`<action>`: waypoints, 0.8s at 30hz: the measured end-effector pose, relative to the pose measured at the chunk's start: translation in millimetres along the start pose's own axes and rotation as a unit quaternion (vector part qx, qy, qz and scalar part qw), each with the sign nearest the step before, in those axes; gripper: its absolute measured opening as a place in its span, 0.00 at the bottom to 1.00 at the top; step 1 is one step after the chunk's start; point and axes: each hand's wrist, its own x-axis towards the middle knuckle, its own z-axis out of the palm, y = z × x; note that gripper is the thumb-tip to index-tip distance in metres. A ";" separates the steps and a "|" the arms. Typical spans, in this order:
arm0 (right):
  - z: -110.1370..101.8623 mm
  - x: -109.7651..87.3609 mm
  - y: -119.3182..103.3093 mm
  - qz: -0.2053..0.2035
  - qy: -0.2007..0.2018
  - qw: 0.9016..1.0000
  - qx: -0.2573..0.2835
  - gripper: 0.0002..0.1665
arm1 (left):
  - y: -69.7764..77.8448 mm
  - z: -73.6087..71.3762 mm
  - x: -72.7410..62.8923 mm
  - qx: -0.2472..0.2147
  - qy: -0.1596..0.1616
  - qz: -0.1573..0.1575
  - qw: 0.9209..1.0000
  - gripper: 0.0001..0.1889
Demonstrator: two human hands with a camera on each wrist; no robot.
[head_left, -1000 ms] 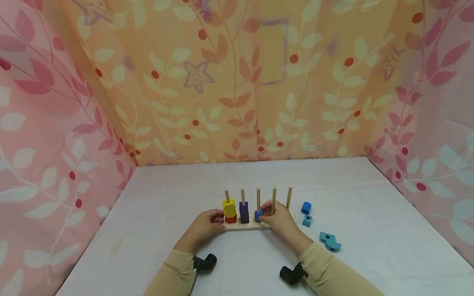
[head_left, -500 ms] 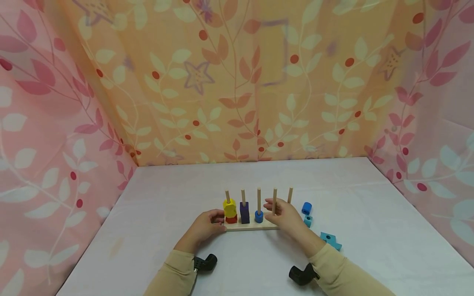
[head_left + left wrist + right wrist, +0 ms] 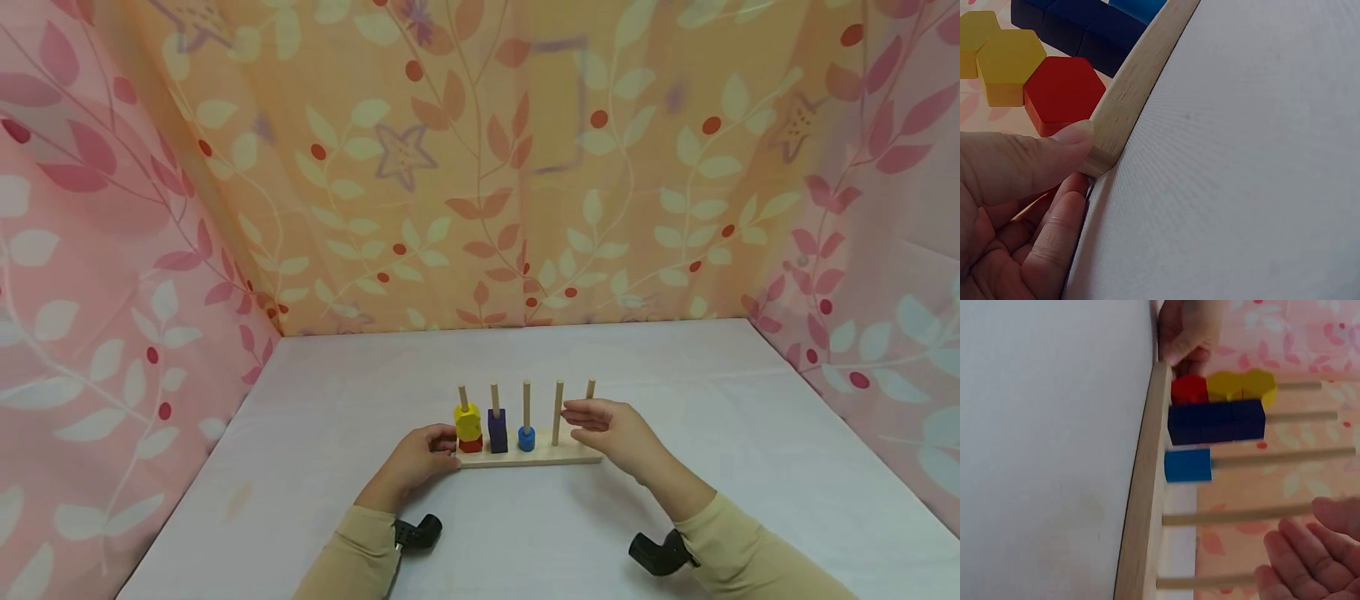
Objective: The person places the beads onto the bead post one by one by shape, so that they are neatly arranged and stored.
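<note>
A wooden peg board (image 3: 528,459) with several upright pegs stands on the table. My left hand (image 3: 408,462) holds its left end, thumb on the base's corner in the left wrist view. The leftmost peg carries a red hexagonal block (image 3: 1063,90) beneath two yellow ones (image 3: 468,422). Dark purple square blocks (image 3: 1216,422) fill part of the second peg, and one blue cylinder (image 3: 527,440) sits at the bottom of the third. My right hand (image 3: 622,433), fingers extended and holding nothing, hovers by the bare fourth and fifth pegs, partly covering the rightmost.
A white cloth covers the table (image 3: 360,375). Patterned curtains (image 3: 480,167) rise behind and at both sides. The loose blue and teal blocks seen earlier on the right are hidden behind my right hand and forearm.
My right hand has let go of the blue cylinder on the third peg and moved right, past the fourth peg. My left hand stays on the board's end.
</note>
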 end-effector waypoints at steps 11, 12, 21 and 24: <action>-45.1 -2.7 16.4 -0.004 0.009 0.997 -0.071 0.13 | 0.2 0.6 -1.0 0.004 -0.001 0.000 1.000 0.24; -50.5 -1.7 18.2 -0.007 0.004 0.997 -0.077 0.13 | 0.4 0.7 -1.1 0.004 -0.001 -0.001 1.000 0.24; -92.4 16.2 34.3 -0.001 -0.035 0.989 -0.147 0.16 | -1.1 0.8 0.6 0.004 0.003 0.004 1.000 0.24; -97.1 23.0 42.2 0.000 -0.056 0.984 -0.169 0.16 | -1.3 1.0 0.5 0.003 0.003 -0.004 1.000 0.24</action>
